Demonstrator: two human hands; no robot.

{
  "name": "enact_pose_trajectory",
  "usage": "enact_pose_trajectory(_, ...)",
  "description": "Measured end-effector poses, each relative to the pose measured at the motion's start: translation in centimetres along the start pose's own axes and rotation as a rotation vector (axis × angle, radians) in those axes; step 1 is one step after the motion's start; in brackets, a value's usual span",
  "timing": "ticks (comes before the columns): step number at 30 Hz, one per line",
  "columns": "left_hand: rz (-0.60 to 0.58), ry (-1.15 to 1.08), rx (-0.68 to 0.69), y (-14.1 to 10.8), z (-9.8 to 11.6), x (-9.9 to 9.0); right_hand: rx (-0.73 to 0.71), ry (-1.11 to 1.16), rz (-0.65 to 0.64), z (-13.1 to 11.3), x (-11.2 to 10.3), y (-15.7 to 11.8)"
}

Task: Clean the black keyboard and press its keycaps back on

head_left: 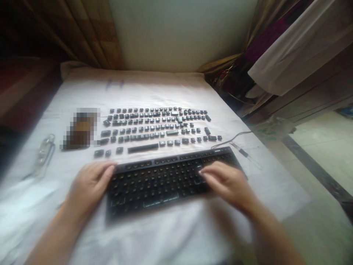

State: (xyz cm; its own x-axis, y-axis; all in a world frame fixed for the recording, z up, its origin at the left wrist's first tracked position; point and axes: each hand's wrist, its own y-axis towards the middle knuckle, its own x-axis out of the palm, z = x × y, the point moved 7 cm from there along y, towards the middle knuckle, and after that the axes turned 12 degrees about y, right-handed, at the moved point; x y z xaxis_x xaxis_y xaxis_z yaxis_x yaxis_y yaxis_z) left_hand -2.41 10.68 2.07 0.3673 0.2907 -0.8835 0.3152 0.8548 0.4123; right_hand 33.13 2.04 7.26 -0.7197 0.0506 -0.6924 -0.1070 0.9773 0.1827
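Observation:
A black keyboard (161, 195) with its keycaps off lies slightly angled on a white cloth, rows of bare key posts showing. At its upper left corner, my left hand (91, 180) grips the edge between thumb and fingers. Over the right part of the keyboard, my right hand (227, 182) has thumb and fingertips pinched together; whether anything small is between them cannot be made out. Beyond the keyboard, loose black keycaps (149, 129) lie in rows, in roughly keyboard order. A long spacebar keycap (143, 148) sits in the nearest row.
To the left lie a blurred-out dark brown object (79, 130) and a clear, slim item (42, 154). A small tool with a dark part (243, 152) rests by the keyboard's cable (231, 139) at right. Curtains (91, 33) and hanging cloth (298, 55) border the cloth-covered surface (165, 90).

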Motion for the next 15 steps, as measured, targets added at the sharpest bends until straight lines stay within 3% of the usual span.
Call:
enact_pose_trajectory(3,-0.003,-0.014,-0.016,0.0,-0.1,0.1,-0.002,-0.067,0.070,0.2,-1.1,1.3)
enact_pose_trajectory(7,-0.006,-0.023,-0.045,0.1,-0.2,0.1,0.009,-0.196,0.010,1.0,0.3,2.5)
enact_pose_trajectory(11,-0.014,-0.025,-0.069,0.1,-0.3,0.1,0.036,-0.268,-0.055,1.9,1.6,2.2)
enact_pose_trajectory(15,-0.034,-0.029,-0.094,0.0,-0.5,0.2,0.056,-0.242,-0.093,2.1,1.4,1.0)
